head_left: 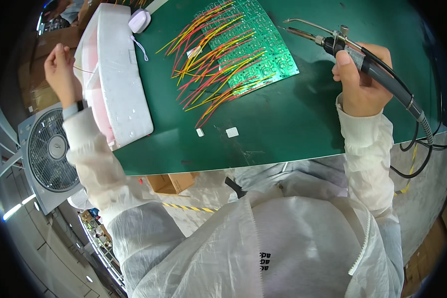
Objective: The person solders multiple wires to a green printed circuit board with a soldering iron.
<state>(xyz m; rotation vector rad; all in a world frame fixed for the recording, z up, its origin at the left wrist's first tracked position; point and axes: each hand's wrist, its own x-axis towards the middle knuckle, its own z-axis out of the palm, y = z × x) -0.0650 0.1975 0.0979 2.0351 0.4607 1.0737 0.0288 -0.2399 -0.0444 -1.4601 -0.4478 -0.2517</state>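
My right hand [360,82] is wrapped round a soldering iron [377,74] with a thin bent metal feed tube along its barrel. The iron's tip points left, just off the upper right edge of a green circuit board panel [270,47]. Rows of red and yellow wires [218,64] stick out from the panel toward the left. Raised over the far side of a white foam box [119,74], my left hand [62,74] has its fingers pinched together. From them a thin reddish wire [86,71] reaches across toward the box.
A pale purple case [139,21] with a wrist strap lies beside the foam box. Two small white pieces [232,132] rest on the green table [283,134]. A fan [54,149] stands at the left. The iron's black cable [412,174] hangs over the right edge.
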